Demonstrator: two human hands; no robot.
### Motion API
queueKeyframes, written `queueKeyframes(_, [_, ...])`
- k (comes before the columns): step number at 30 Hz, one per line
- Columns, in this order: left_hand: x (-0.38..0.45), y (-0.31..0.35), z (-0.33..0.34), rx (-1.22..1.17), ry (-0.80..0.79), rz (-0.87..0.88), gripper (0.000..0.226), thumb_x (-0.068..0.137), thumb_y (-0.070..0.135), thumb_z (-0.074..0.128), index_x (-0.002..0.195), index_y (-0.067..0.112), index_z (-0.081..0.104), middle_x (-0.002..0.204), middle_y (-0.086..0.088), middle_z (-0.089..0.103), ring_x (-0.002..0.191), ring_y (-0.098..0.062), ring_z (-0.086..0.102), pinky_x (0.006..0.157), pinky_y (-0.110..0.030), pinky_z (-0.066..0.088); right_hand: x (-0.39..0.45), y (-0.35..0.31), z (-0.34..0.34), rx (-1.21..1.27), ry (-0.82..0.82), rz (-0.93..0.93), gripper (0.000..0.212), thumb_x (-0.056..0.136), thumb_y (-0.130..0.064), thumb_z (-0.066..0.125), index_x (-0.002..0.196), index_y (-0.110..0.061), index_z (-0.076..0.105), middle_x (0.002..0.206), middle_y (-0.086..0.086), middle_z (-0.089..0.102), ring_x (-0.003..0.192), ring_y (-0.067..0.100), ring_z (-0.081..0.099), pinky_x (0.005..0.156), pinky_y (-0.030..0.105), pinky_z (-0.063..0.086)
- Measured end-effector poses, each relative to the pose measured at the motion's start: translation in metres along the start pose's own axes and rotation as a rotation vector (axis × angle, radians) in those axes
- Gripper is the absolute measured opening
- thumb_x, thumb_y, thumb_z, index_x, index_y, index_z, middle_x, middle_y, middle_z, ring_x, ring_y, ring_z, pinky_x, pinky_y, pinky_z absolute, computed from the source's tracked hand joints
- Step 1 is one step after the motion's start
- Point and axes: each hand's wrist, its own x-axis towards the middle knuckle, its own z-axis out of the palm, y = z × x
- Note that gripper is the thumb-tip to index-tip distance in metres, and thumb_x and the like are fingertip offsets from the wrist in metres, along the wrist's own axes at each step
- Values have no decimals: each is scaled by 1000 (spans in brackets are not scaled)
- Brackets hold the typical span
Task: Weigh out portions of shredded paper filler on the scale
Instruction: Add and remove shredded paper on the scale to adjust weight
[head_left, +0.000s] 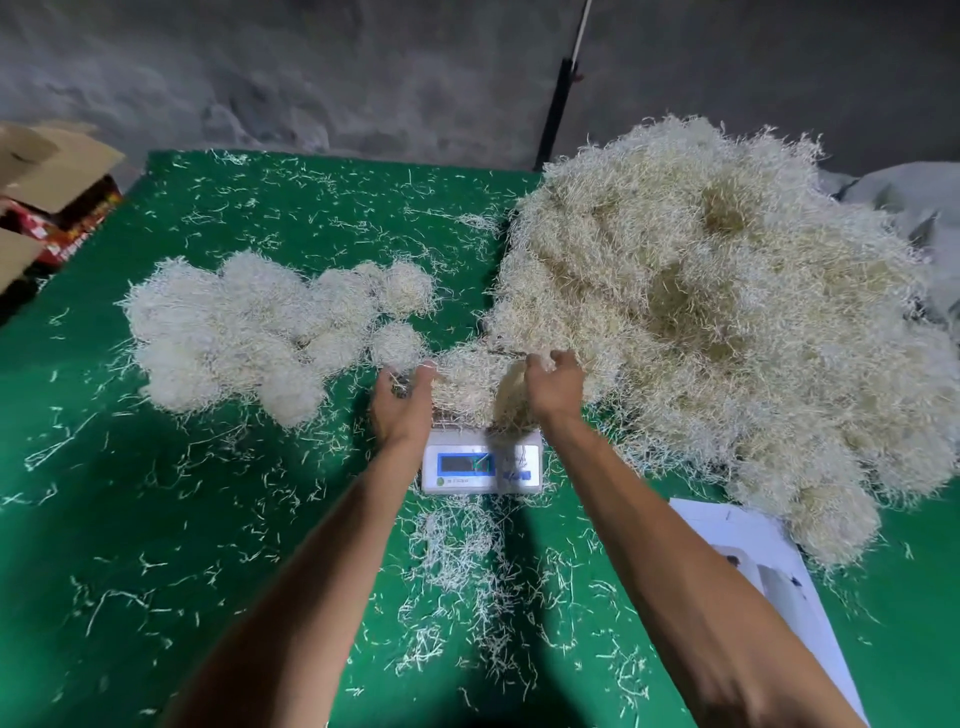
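I have both hands cupped around the portion (470, 387) sitting on the scale (482, 460), left hand (402, 402) gripping at its nine o'clock, right hand (553, 387) at three o'clock nearest the big pile (727, 322).

Scale (480, 465) sits mid-surface (156, 545), a clump (467, 384) on it between both hands (402, 402). Big heap (727, 322) right, small balls (249, 332) left, boxes (47, 197) far left, sheet (769, 566) near right.
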Motion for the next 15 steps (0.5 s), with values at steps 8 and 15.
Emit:
queueKeyframes(8, [-14,-5,-11,-283,-170,-275,126,51,110,19,158,45,1,169,4,-2,155,-29,3,119,-64,0,-22,-1,1,134,-34,124,93,97,-55,59,161,-6,13,157,21,38,139,40,46,115,48,39])
queueKeyframes(15, [-10,-12,-21,-512,-193,-539,89,96,68,30,161,11,14,165,-19,15,152,-34,21,121,-50,20,-31,5,-2,161,-53,134,90,102,-55,48,162,-7,2,167,21,19,148,40,33,122,54,29])
